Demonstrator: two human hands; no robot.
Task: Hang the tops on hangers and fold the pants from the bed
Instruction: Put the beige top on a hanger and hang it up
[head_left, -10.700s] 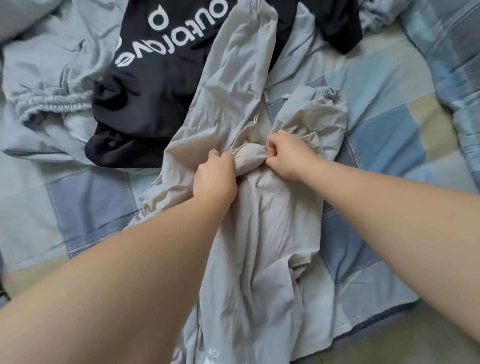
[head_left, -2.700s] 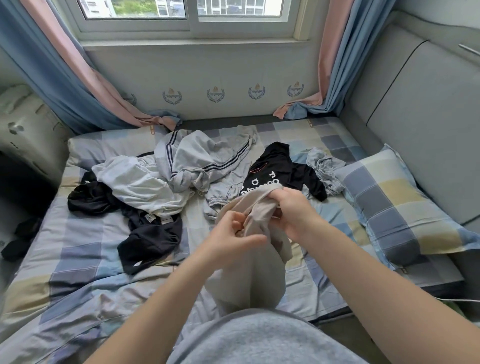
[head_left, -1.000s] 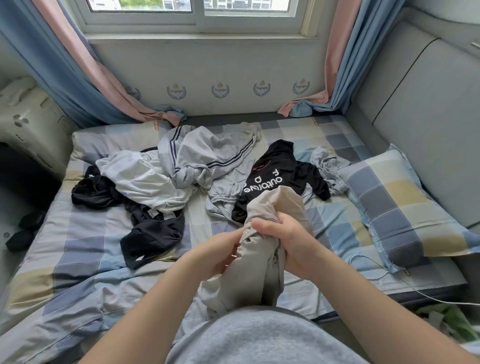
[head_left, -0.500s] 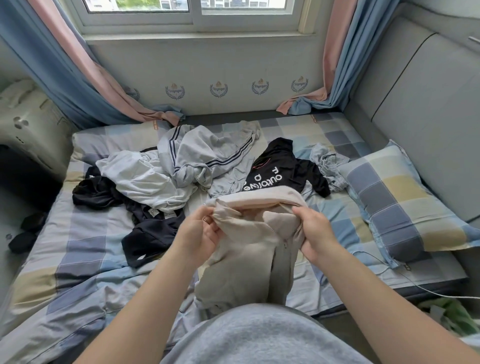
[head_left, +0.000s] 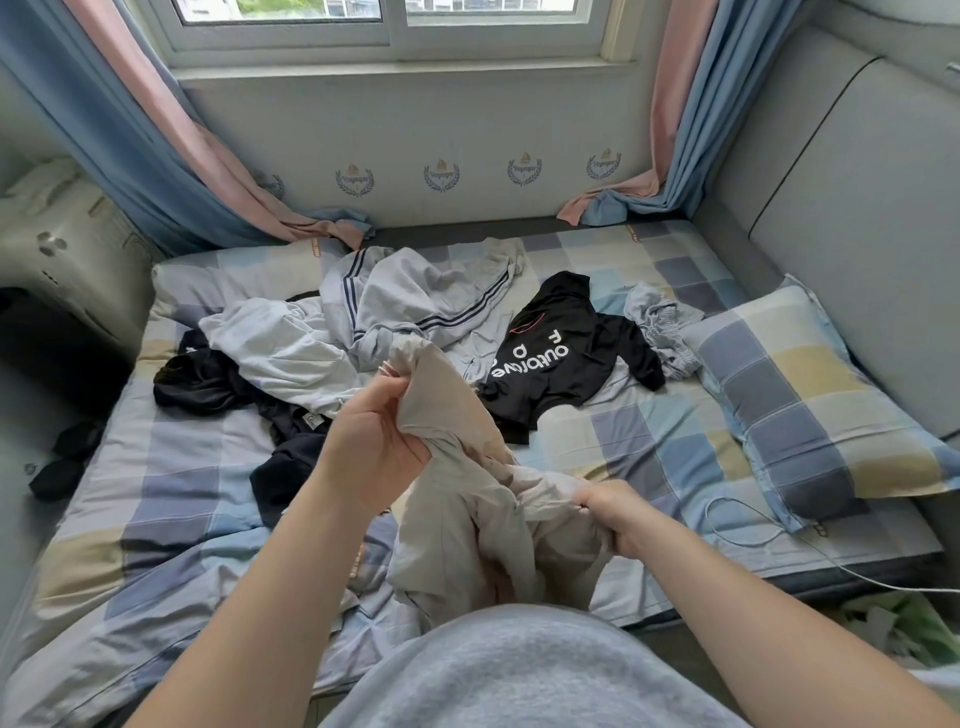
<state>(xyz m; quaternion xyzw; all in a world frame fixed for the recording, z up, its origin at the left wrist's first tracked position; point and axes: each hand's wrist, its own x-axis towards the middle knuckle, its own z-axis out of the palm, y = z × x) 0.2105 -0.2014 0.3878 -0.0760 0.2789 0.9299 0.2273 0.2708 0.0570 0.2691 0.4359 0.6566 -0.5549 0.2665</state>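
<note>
I hold a crumpled beige garment (head_left: 457, 525) up in front of me over the near edge of the bed (head_left: 171, 483). My left hand (head_left: 371, 441) grips its upper end, raised. Lower and to the right, my right hand (head_left: 610, 514) pinches another part of the same cloth. The rest of the garment hangs down against my body. Behind it on the bed lie a black top with white lettering (head_left: 556, 364), a light grey garment with dark stripes (head_left: 415, 301), a white garment (head_left: 275, 353) and dark clothes (head_left: 208, 384).
A checked pillow (head_left: 810, 405) lies at the right against a grey padded headboard (head_left: 857, 208). A white cable (head_left: 753, 540) trails over the bed's right edge. Curtains (head_left: 171, 156) hang at both sides of the window. A small grey garment (head_left: 660, 327) sits beside the pillow.
My left hand has risen with one end of the beige garment while my right hand dropped lower and to the right, stretching the cloth on a slant instead of holding it level.
</note>
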